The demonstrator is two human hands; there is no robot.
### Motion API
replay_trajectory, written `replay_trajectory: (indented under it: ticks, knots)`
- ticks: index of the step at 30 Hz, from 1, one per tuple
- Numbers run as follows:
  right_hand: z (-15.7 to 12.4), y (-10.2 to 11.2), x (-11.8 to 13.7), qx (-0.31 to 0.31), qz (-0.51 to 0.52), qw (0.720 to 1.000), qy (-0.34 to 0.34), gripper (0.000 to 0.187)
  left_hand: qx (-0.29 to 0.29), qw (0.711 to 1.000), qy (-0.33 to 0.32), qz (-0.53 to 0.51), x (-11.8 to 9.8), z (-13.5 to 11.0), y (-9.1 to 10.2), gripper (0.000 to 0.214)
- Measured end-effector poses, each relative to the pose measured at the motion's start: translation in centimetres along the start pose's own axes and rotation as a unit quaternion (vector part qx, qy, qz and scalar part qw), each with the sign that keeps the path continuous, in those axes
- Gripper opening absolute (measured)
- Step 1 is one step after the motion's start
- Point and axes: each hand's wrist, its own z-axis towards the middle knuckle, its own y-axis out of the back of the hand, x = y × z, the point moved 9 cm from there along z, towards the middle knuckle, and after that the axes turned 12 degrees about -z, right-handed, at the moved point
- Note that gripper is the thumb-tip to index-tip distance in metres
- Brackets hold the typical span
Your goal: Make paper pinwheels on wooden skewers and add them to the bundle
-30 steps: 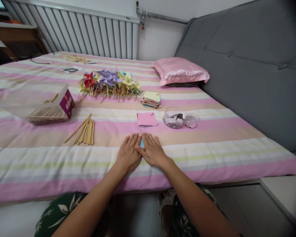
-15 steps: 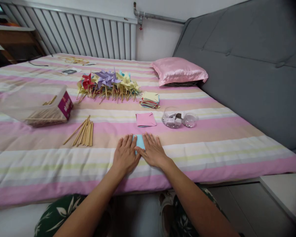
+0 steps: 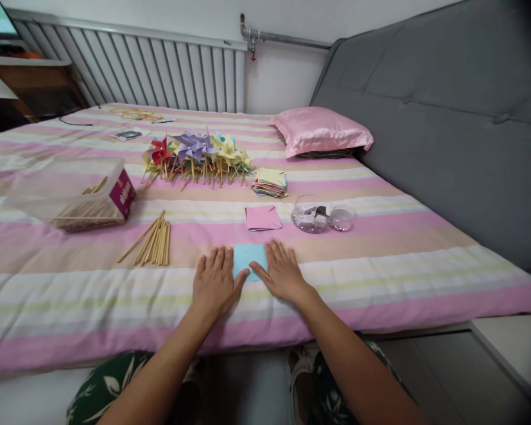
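A light blue paper square (image 3: pixel 249 255) lies flat on the striped bedspread close in front of me. My left hand (image 3: pixel 215 280) rests palm down at its left edge, fingers stretched out, the thumb at the paper's lower edge. On the other side my right hand (image 3: pixel 283 273) also lies flat, its thumb over the paper and its fingers along the right edge. Just beyond is a small pile topped by a pink paper square (image 3: pixel 263 218) with slits at its corners. Left of my hands lies a bunch of thin wooden sticks (image 3: pixel 156 241).
A clear plastic tub (image 3: pixel 66 195) of sticks stands at left. Finished paper pinwheels (image 3: pixel 194 153) lie farther back, beside a stack of coloured paper squares (image 3: pixel 269 182). Clear round containers (image 3: pixel 308 215) hold small pieces. A pink pillow (image 3: pixel 323 131) lies by the grey headboard (image 3: pixel 438 118).
My hands have moved apart, the left one further to the left. More of the blue paper square now shows between them. The camera view has shifted slightly.
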Motion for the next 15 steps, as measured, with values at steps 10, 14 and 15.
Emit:
replay_trajectory:
  ticks: [10,14,15]
  knots:
    - [0.7,2.8,-5.3,-0.033,0.084,0.985,-0.15,0.043,-0.029,0.993,0.018,-0.11,1.2,1.2,2.7,0.044]
    - [1.0,2.1,-4.8,-0.018,0.096,0.987,-0.129,0.038,-0.025,0.986,0.004,-0.165,1.2,1.4,1.8,0.045]
    - [1.1,1.9,-4.7,-0.018,0.103,0.986,-0.127,0.037,-0.023,0.984,0.007,-0.177,1.3,1.4,1.5,0.045]
